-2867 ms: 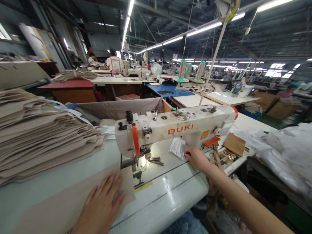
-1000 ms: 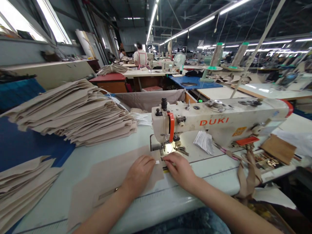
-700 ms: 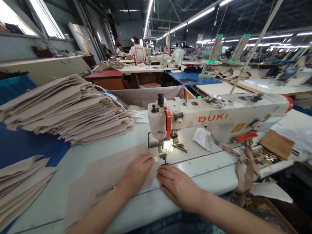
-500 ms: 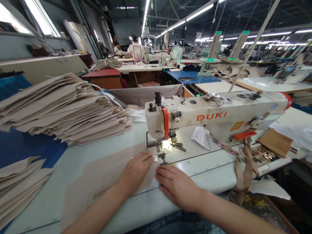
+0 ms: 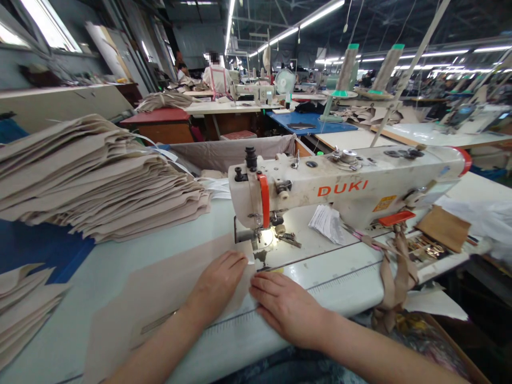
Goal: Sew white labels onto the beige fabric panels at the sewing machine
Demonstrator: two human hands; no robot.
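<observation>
A beige fabric panel [image 5: 160,280] lies flat on the machine bed, its far right corner just in front of the sewing machine's needle area [image 5: 265,234]. My left hand [image 5: 220,282] rests on this panel. Its thumb and fingers are closed at the corner, on a small white label [image 5: 250,257] that shows partly past the fingertips. Beside it, my right hand [image 5: 286,306] lies palm down with fingers stretched out, touching the panel's right edge. The white sewing machine [image 5: 344,181] stands beyond both hands, its lamp lit.
Stacked beige fabric pieces [image 5: 104,181] rise at the left, with another pile [image 5: 28,309] nearer. On the bed right of the needle lie printed labels [image 5: 326,224] and pink-handled scissors [image 5: 362,237]. Beige strips [image 5: 394,282] hang over the front edge. A co-worker [image 5: 216,80] sits farther back.
The whole view has shifted a little, so the scene sits slightly farther left. Both hands keep nearly the same place on the panel, and more of the white label's edge shows.
</observation>
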